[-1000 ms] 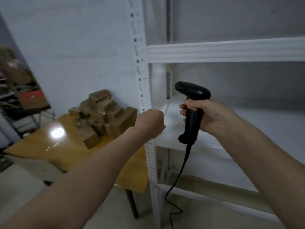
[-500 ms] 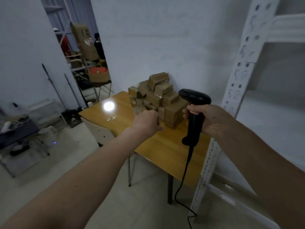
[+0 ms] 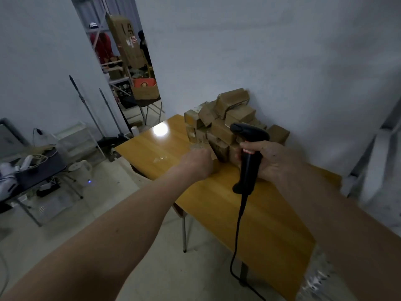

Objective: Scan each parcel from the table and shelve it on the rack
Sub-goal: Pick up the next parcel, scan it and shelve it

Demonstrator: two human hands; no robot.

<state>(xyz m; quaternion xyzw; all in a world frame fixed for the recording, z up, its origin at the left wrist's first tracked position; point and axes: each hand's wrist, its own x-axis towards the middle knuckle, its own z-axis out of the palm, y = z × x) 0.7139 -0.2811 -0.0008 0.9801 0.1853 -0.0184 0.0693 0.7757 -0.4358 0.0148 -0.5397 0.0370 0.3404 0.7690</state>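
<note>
The pile of small brown cardboard parcels (image 3: 227, 124) sits on the yellow wooden counter (image 3: 256, 213) against the wall. The left hand (image 3: 198, 162), fingers curled and empty, hangs just before the pile's lowest boxes. The right hand (image 3: 271, 159) grips the black corded handheld scanner (image 3: 247, 161) upright.

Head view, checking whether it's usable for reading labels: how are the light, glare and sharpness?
Head view: dim overall; a bright glare spot on the table; the parcels are soft, labels unreadable; the rack at the right edge is motion-smeared; wide-angle bending shows toward the edges; the scanner is fairly crisp.
</note>
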